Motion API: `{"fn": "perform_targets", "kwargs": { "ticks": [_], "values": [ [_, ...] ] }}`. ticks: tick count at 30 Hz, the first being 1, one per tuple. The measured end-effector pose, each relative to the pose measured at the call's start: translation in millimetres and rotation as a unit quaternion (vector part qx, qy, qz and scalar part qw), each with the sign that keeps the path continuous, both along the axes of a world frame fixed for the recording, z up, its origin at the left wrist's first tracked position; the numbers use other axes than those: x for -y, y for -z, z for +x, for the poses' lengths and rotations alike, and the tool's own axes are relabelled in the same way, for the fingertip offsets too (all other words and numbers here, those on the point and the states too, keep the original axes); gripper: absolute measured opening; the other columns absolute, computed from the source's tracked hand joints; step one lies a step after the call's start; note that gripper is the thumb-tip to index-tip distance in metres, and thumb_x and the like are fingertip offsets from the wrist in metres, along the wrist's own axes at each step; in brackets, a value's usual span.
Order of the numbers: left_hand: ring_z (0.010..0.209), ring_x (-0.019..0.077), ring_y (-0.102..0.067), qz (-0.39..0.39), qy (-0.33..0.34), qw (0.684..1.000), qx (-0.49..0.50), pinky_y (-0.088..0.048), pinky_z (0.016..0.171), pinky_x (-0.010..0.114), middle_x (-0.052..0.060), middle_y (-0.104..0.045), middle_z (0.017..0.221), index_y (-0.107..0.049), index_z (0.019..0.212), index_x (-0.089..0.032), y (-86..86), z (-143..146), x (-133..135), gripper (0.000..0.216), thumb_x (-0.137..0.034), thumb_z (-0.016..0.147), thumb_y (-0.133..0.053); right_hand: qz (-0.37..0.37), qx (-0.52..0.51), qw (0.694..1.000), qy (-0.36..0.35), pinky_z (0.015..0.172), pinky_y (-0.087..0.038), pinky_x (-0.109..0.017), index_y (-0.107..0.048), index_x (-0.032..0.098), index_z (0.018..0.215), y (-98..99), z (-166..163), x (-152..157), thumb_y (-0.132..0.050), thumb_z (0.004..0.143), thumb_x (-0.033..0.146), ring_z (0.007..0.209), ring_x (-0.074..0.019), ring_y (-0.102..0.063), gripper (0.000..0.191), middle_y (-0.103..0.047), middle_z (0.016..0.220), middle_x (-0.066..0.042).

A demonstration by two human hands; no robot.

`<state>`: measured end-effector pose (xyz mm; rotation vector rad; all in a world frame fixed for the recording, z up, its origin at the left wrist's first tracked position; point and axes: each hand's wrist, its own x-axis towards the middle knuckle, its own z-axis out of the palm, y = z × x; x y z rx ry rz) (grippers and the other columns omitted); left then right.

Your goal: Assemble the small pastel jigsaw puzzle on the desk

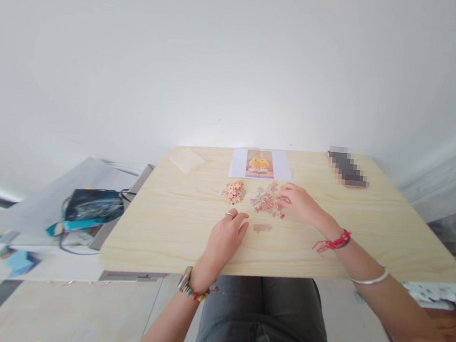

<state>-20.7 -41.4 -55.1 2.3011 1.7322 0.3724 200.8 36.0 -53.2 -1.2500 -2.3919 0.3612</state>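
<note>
My left hand (226,236) rests on the table with its fingers loosely bent and apart, holding nothing. Just right of its fingertips lies a short strip of joined pinkish puzzle pieces (262,228). My right hand (297,201) is at the right edge of a spread of loose jigsaw pieces (267,202), thumb and fingertips drawn together; whether a piece is between them is too small to make out. A denser heap of puzzle pieces (234,192) sits left of the spread. Behind both lies a paper sheet with a printed picture (259,164) of a yellow figure.
A pale flat packet (186,160) lies at the table's back left, and a blurred-out phone (348,169) at the back right. The wooden table (159,229) meets a white wall behind. Left of it, a dark bag (95,206) sits on a lower surface.
</note>
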Motion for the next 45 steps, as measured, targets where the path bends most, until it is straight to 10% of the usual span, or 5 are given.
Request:
{"fn": "perform_targets", "kwargs": {
  "ticks": [13, 45],
  "values": [
    [0.076, 0.0138, -0.057, -0.005, 0.009, 1.000, -0.027, -0.045, 0.071, 0.025, 0.005, -0.055, 0.094, -0.054, 0.103, -0.020, -1.0, -1.9, -6.1, 0.023, -0.022, 0.085, -0.040, -0.034, 0.033, 0.998, 0.045, 0.070, -0.041, -0.027, -0.066, 0.017, 0.081, 2.2, 18.0, 23.3, -0.049, 0.079, 0.017, 0.074, -0.0151, -0.054, 0.018, -0.056, 0.081, -0.005],
    [0.080, 0.0143, -0.058, -0.042, 0.054, 0.996, -0.055, -0.045, 0.069, 0.024, 0.004, -0.053, 0.097, -0.052, 0.105, -0.022, 3.1, 8.9, -1.0, 0.024, -0.025, 0.086, -0.037, -0.035, 0.206, 0.976, -0.065, 0.062, -0.037, -0.024, -0.058, 0.014, 0.081, -12.0, -8.6, -33.5, -0.050, 0.080, 0.021, 0.073, -0.0148, -0.053, 0.011, -0.053, 0.087, -0.007]
  ]
}}
